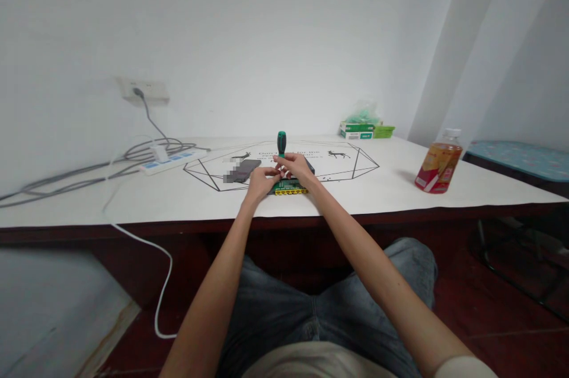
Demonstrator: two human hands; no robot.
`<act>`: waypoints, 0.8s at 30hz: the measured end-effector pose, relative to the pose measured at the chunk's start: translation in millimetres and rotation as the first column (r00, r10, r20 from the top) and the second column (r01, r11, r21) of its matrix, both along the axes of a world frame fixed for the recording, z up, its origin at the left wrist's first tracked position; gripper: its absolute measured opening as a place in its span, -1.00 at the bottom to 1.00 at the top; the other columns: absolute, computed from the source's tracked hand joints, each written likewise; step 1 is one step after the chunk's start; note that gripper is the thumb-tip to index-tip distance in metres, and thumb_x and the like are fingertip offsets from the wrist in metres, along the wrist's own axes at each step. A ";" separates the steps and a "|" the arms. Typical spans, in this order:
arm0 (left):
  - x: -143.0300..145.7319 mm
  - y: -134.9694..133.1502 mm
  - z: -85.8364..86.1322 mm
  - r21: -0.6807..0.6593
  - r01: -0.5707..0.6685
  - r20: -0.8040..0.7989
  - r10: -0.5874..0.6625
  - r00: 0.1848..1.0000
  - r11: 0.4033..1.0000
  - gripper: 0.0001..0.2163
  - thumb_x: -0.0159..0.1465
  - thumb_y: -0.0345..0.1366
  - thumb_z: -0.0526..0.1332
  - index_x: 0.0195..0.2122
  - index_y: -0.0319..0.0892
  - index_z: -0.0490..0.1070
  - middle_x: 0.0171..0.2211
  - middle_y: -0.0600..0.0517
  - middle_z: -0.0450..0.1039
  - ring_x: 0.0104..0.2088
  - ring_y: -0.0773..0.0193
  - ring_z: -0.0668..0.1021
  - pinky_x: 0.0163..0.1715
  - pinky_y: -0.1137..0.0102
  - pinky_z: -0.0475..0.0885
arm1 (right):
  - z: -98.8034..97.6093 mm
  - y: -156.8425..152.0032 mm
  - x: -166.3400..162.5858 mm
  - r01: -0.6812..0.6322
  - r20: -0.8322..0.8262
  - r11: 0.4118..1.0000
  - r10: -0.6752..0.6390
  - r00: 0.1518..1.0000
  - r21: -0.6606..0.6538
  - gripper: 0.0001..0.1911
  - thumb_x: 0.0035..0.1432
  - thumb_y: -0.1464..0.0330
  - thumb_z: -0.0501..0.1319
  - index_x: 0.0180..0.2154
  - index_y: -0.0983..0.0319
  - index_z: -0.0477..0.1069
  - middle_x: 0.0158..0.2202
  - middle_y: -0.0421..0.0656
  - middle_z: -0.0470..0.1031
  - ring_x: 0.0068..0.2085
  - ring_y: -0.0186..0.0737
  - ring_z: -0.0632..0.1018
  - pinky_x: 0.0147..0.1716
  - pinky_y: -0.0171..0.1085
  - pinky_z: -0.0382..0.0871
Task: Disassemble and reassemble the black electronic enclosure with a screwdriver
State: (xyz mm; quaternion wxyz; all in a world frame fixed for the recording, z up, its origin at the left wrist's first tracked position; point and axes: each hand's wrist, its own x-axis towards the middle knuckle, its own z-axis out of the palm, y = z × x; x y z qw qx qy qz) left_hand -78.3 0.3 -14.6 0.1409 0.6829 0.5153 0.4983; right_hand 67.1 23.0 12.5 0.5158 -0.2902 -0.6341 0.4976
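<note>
A screwdriver (281,142) with a green and black handle stands upright above a green circuit board (291,184). My right hand (297,166) has its fingers closed around the screwdriver just below the handle. Close to the screwdriver's lower end, my left hand (265,181) is pinched at the board's left side; what its fingertips hold, if anything, is too small to tell. Along the board's near edge runs a yellow terminal strip (291,192). Both hands hide part of the board and the screwdriver's tip. Behind my right hand, a dark object (310,168) is partly visible.
A dark phone (246,170) lies left of my hands. Further left are a power strip (171,161) and coiled cables (153,147). A drink bottle (439,162) stands at the right. Small boxes (358,131) sit against the wall. The table's front edge (355,215) is close to me.
</note>
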 end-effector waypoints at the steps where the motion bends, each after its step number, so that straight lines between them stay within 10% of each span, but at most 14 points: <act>1: 0.5 -0.6 0.7 -0.002 0.008 0.002 -0.008 1.000 1.000 -0.78 0.05 -0.20 0.32 -0.38 -0.21 0.69 -0.35 -0.08 0.69 -0.20 -0.05 0.67 -0.08 0.21 0.49 | 0.0 0.1 -0.2 0.000 0.000 1.000 0.000 1.000 -0.001 -0.57 0.04 0.06 0.46 -0.47 0.26 0.43 -0.51 -0.23 0.51 -0.61 -0.46 0.42 -0.70 -0.45 0.17; 24: -2.6 1.1 -2.3 0.014 -0.005 -0.056 0.006 0.998 1.000 -0.78 0.07 -0.20 0.33 -0.37 -0.22 0.70 -0.37 -0.05 0.68 -0.25 -0.01 0.66 -0.15 0.26 0.47 | -0.3 -0.3 -1.3 0.006 0.015 1.000 -0.006 1.000 0.010 -0.59 0.04 0.07 0.47 -0.47 0.27 0.46 -0.52 -0.23 0.51 -0.62 -0.46 0.42 -0.72 -0.44 0.16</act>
